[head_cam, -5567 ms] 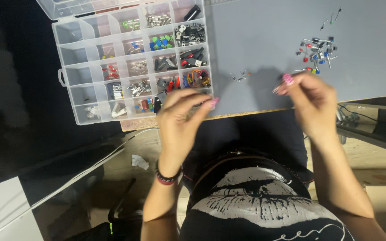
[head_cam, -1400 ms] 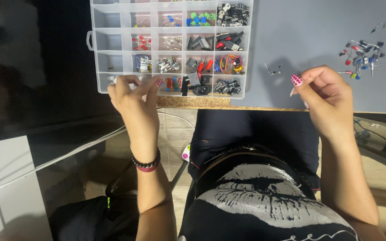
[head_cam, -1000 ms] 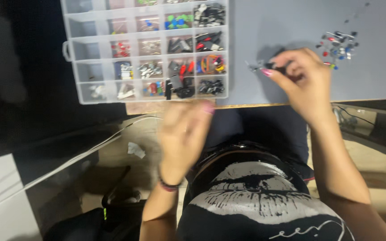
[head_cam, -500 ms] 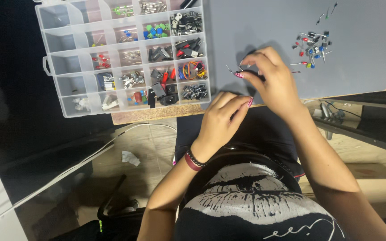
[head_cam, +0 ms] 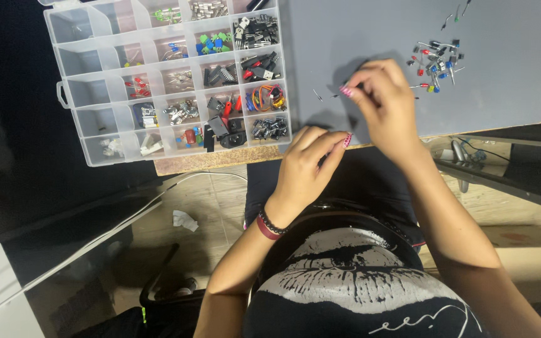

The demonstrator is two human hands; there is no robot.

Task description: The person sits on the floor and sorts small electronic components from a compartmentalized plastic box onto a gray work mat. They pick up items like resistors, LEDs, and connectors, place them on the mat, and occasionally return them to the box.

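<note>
Looking down from the head camera, the right hand [head_cam: 386, 103] hovers over the grey mat [head_cam: 502, 94], its fingers drawn together in a narrow pinch with the pink-nailed fingertips [head_cam: 346, 91] pointing left. Whether anything sits inside that pinch cannot be told; a thin wire lead [head_cam: 316, 94] lies on the mat just to the left of those fingertips, apart from them. The left hand [head_cam: 311, 159] rests at the near edge of the mat, below and a little left of the right hand, fingers loosely curled and close together, holding nothing that shows; its raised fingertip ends just under the right hand's palm. A dark and red wristband [head_cam: 269, 224] circles the left wrist.

To the right of the right hand, well clear of the fingers, a loose pile of small components [head_cam: 436, 62] with red, blue and yellow bodies and bent leads lies on the mat. To the left stands a clear plastic organiser box [head_cam: 67, 94], its compartments holding sorted parts: green and blue pieces, black chips, red bits, coils of coloured wire. The box's near right corner is close to the left hand but not touching it. Below the table edge a crumpled white scrap [head_cam: 185, 220] lies on the floor.
</note>
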